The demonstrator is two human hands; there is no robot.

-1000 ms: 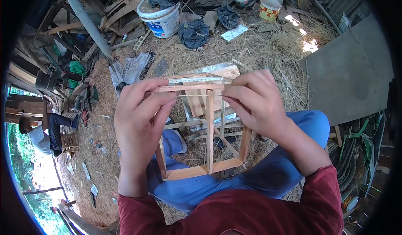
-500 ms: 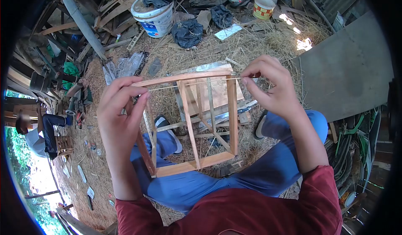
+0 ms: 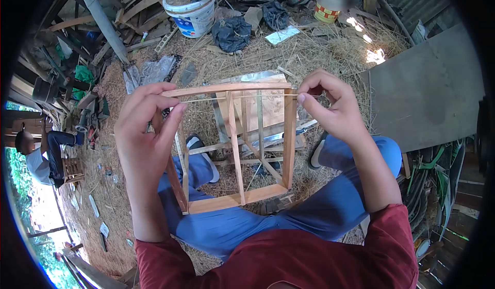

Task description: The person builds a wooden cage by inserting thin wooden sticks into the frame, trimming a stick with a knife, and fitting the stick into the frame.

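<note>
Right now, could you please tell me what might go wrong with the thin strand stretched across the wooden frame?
The thin strand might slip, since the left hand and right hand seem merely to pinch it. The wooden frame, apparently resting on the blue trousers, could tip if a leg shifts.

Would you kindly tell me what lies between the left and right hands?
The head view shows a thin strip and a wooden top bar lying between left hand and right hand.

The wooden frame [image 3: 235, 150] is between 2 hands [image 3: 142, 119] [image 3: 335, 106], left of the panel [image 3: 428, 88].
</note>
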